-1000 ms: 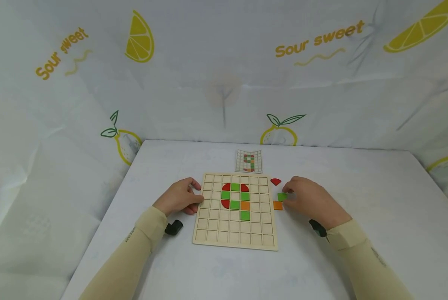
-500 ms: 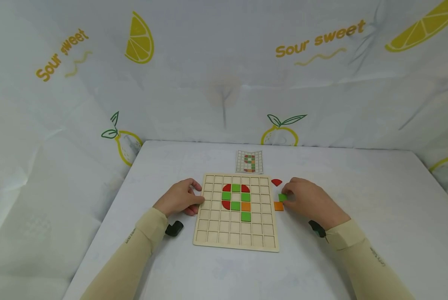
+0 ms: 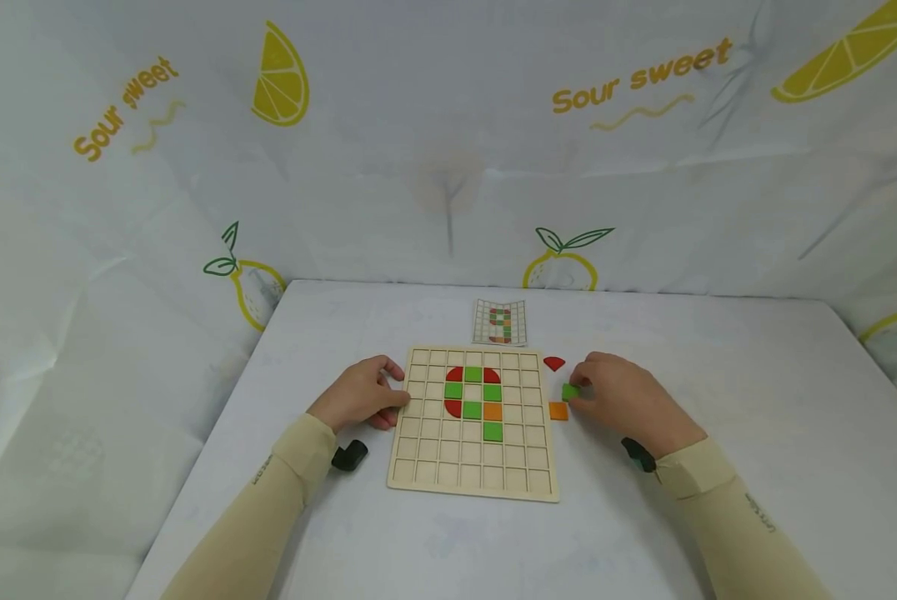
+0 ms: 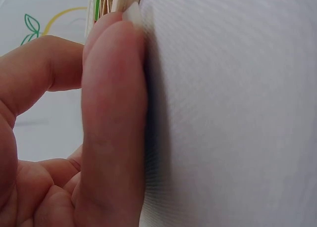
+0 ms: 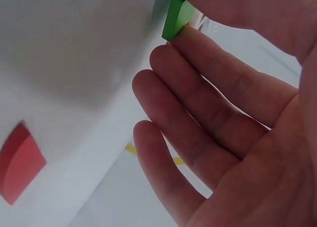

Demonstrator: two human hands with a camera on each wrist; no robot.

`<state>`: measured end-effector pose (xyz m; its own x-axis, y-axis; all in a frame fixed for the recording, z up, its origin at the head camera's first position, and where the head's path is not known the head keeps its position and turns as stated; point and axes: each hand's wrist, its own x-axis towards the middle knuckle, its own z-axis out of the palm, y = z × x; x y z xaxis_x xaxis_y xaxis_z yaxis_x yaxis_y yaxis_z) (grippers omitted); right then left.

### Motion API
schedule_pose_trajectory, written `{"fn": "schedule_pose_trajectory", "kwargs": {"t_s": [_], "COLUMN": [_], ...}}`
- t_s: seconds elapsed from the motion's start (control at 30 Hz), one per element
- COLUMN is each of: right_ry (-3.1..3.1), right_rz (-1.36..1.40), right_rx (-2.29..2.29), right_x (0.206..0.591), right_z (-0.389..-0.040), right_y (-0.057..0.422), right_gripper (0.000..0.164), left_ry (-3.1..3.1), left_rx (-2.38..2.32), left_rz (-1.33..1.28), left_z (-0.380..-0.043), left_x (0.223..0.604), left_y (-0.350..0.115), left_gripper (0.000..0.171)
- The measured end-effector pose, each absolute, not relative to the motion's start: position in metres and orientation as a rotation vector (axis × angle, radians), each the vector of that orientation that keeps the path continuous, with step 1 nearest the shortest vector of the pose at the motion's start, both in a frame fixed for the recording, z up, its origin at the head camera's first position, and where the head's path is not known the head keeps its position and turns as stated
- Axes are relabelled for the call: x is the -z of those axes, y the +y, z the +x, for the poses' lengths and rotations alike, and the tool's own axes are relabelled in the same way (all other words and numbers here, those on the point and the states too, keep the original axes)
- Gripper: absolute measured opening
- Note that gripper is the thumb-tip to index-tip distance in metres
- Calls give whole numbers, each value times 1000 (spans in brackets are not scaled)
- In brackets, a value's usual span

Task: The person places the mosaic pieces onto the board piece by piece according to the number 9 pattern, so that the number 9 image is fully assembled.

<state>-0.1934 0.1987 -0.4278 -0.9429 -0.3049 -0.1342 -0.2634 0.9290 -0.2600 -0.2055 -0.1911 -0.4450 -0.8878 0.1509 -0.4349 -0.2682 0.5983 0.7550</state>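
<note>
My left hand (image 3: 362, 392) lies at the left edge of a wooden grid board (image 3: 426, 467), its thumb extended to that edge. In the left wrist view the thumb (image 4: 114, 113) meets the board's side, low by the tabletop. Beyond the board's right edge, my right hand (image 3: 624, 400) pinches a green square tile (image 3: 569, 392) between thumb and index finger. The right wrist view shows this green tile (image 5: 173, 17) tilted, the other fingers extended. An orange square tile (image 3: 558, 411) and a red quarter-circle tile (image 3: 554, 363) lie nearby. Red, green and orange tiles fill several board cells.
A small pattern card (image 3: 499, 323) with a coloured tile figure stands just behind the board. The white table (image 3: 306, 325) backs onto a hanging cloth (image 3: 388, 192) printed with lemons. Dark wrist devices (image 3: 349, 456) sit below both hands.
The right hand has picked at the green tile, which now tilts up and sits slightly farther right, apart from the orange tile. The left hand and board stay put.
</note>
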Motion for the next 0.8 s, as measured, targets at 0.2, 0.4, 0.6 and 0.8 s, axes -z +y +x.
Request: {"fn": "schedule_pose_trajectory", "kwargs": {"t_s": [0.2,0.4,0.6,0.8], "right_ry": [2903,2914,2937,2908], "right_rz": [-450,-541,-619,-718], "right_rx": [367,356,313,305], "right_x": [420,416,411,407], "right_z": [-188,-179,-166,-152], "right_y": [190,177,158,130], "right_gripper": [16,17,19,15], "left_ry": [2370,2371,2359,2366], "left_rx": [-1228,-1228,-1241,-1235], "left_rz": [-96,-100,-91,-99], "left_z": [-204,-204,-205,-204], "left_x": [443,442,442,443], "left_y": [-191,-190,-189,-191], "left_gripper": [35,34,36,37]}}
